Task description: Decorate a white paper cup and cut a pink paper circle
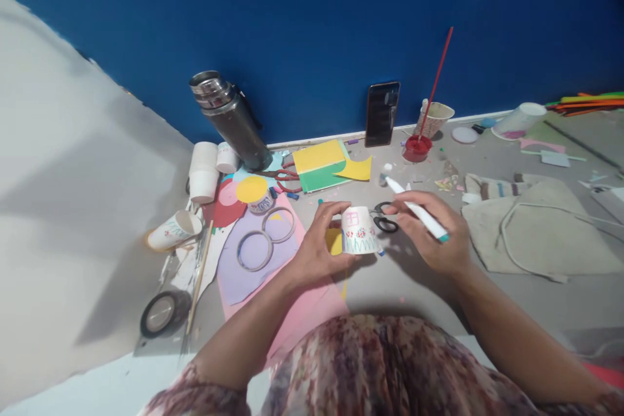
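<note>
Between the thumb and fingers of my left hand is a small white paper cup, held by its two ends. Its side carries a pink window, red flowers and teal grass strokes. To the right of the cup, my right hand grips a white marker with a teal end pointing toward me. The marker's other end points up and left, apart from the cup. Black-handled scissors lie on the table behind, between both hands, their blades partly hidden by the cup. A yellow paper piece shows behind my left fingers.
Left of my hands lie purple paper, tape rings and a yellow-topped cup piece. A steel flask, a phone and a red paint pot with a brush stand along the blue wall. A beige cloth bag lies right.
</note>
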`<action>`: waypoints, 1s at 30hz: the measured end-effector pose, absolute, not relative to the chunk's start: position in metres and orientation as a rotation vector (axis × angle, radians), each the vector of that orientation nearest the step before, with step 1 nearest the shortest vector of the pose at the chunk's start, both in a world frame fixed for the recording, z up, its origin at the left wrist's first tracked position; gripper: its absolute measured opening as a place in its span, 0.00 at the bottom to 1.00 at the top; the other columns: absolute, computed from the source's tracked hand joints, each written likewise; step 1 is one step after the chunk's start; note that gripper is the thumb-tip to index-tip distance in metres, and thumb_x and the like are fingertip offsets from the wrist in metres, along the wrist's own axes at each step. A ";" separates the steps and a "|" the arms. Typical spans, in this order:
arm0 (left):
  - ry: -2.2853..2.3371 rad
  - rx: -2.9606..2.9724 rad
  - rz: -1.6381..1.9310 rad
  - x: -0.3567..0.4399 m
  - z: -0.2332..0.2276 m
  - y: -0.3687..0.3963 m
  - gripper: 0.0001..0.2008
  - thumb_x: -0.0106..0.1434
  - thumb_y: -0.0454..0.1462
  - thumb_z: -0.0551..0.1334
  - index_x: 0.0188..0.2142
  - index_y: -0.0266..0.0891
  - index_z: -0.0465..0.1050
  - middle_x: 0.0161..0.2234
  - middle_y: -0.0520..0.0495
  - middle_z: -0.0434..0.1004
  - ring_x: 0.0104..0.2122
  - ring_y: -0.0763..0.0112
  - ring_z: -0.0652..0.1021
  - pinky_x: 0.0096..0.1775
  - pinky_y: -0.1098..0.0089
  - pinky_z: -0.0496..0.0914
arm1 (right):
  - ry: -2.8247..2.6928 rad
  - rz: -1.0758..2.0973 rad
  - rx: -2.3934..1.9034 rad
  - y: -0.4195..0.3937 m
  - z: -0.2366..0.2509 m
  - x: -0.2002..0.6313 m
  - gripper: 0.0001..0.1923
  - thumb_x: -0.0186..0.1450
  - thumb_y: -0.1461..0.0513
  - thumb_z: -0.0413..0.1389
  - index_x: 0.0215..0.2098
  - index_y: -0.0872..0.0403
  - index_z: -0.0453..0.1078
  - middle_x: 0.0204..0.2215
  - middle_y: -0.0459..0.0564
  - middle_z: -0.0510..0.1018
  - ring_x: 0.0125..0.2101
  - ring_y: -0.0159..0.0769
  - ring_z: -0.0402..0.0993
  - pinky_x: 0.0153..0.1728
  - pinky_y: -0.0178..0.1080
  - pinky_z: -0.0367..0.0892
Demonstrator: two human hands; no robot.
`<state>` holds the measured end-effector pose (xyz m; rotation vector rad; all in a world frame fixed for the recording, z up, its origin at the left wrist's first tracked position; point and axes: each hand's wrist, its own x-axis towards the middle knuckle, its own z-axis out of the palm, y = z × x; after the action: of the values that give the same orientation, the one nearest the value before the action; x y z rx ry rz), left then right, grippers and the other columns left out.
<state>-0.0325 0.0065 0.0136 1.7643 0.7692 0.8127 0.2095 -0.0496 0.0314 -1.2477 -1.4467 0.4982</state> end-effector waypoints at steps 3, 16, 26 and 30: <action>0.754 1.748 0.834 -0.032 0.012 0.007 0.39 0.54 0.35 0.75 0.63 0.50 0.65 0.61 0.42 0.64 0.64 0.50 0.69 0.61 0.51 0.73 | -1.628 0.560 -1.222 -0.046 0.032 0.212 0.29 0.63 0.48 0.71 0.59 0.46 0.74 0.50 0.54 0.84 0.41 0.44 0.82 0.40 0.42 0.77; 0.759 1.666 0.870 -0.032 0.009 0.006 0.44 0.52 0.41 0.79 0.66 0.50 0.65 0.66 0.40 0.63 0.65 0.46 0.70 0.61 0.50 0.72 | -1.784 0.609 -1.162 -0.033 0.011 0.211 0.37 0.58 0.42 0.72 0.60 0.46 0.72 0.55 0.57 0.79 0.55 0.56 0.77 0.55 0.54 0.73; 0.702 1.669 0.862 -0.033 0.011 0.006 0.40 0.55 0.38 0.76 0.66 0.48 0.68 0.65 0.39 0.67 0.61 0.48 0.74 0.58 0.53 0.74 | -1.700 0.750 -1.098 -0.028 0.011 0.217 0.37 0.57 0.42 0.73 0.58 0.47 0.70 0.56 0.56 0.79 0.56 0.54 0.77 0.57 0.51 0.73; 0.762 1.902 0.895 -0.034 0.017 0.007 0.38 0.53 0.34 0.73 0.63 0.48 0.69 0.60 0.41 0.70 0.60 0.50 0.74 0.57 0.53 0.75 | -1.859 0.634 -1.149 -0.029 0.017 0.217 0.40 0.53 0.46 0.76 0.60 0.46 0.71 0.54 0.56 0.77 0.53 0.54 0.77 0.53 0.52 0.74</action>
<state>-0.0340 0.0067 0.0169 1.9019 0.7618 0.8954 0.2171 -0.0291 0.0172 -1.1492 -1.8586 0.6343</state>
